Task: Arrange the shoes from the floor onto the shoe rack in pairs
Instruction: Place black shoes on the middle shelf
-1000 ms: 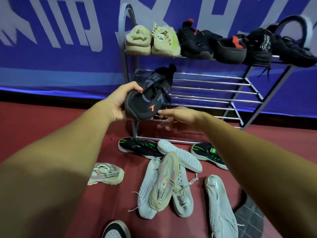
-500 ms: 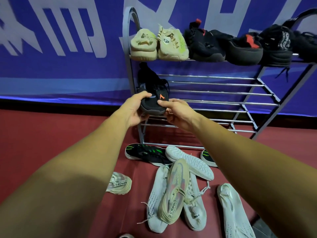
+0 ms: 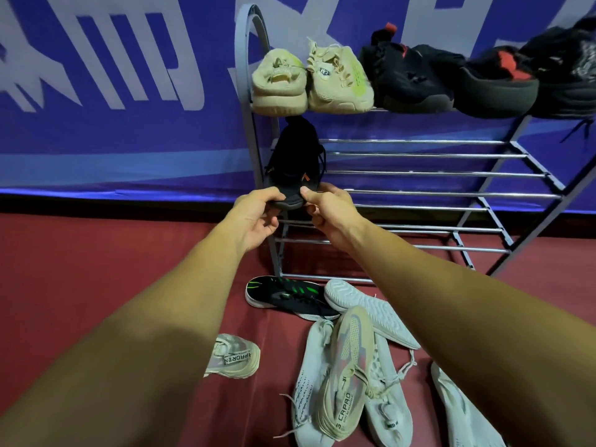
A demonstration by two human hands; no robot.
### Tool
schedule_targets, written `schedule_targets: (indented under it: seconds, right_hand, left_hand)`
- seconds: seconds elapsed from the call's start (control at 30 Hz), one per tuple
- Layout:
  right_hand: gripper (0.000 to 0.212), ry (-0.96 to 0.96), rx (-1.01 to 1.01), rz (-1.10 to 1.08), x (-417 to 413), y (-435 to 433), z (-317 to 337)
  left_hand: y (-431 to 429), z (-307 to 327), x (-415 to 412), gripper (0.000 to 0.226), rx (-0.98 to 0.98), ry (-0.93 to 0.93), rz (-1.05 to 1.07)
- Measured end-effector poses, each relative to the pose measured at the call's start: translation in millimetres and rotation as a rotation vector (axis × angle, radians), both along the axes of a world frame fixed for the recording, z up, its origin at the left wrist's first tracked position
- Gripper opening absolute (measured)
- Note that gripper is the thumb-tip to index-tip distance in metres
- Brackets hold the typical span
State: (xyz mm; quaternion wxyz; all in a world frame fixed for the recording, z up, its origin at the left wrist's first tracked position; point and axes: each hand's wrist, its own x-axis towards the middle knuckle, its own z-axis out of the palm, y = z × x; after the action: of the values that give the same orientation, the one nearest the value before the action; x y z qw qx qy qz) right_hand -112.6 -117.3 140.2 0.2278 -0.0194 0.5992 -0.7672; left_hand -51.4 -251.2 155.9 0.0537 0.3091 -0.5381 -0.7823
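A black shoe with orange marks lies on the left end of the middle shelf of the metal shoe rack, toe pointing to the wall. My left hand pinches its heel from the left. My right hand pinches the heel from the right. The top shelf carries a beige pair and several black shoes. On the red floor lie a black shoe with green stripes, several white and beige shoes and a small beige shoe.
A blue banner hangs behind the rack. The rack's middle shelf to the right of the black shoe and its lower shelf hold bare rods. Another white shoe lies at the lower right.
Both hands carried the black shoe forward and left, turned it toe to the wall and set it on the middle shelf. They now hold only its heel.
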Motion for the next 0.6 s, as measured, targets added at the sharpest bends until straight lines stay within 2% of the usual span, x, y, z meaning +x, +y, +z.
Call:
schedule_targets:
  seconds: [0.1,0.13,0.27,0.47,0.6]
  right_hand:
    - [0.049,0.027,0.036,-0.079,-3.8,-8.5,-5.2]
    - [0.053,0.034,0.027,-0.103,-4.0,-9.7,-5.4]
    - [0.051,0.041,-0.016,-0.158,-6.6,-12.3,-3.5]
    - [0.071,0.027,-0.025,-0.039,-12.0,-8.4,-5.3]
    - [0.066,0.037,0.004,-0.069,-14.6,-12.2,-3.6]
  left_hand:
    - [-2.6,-2.4,-4.9,0.015,0.033,0.024,0.033]
    - [-2.2,-3.0,-6.6,0.015,0.041,0.029,0.039]
    - [1.4,-5.8,-13.2,0.016,0.055,0.042,0.046]
    - [-0.6,-7.1,-23.2,0.015,0.080,0.084,0.103]
    - [-2.5,-10.6,-26.4,0.013,0.073,0.092,0.141]
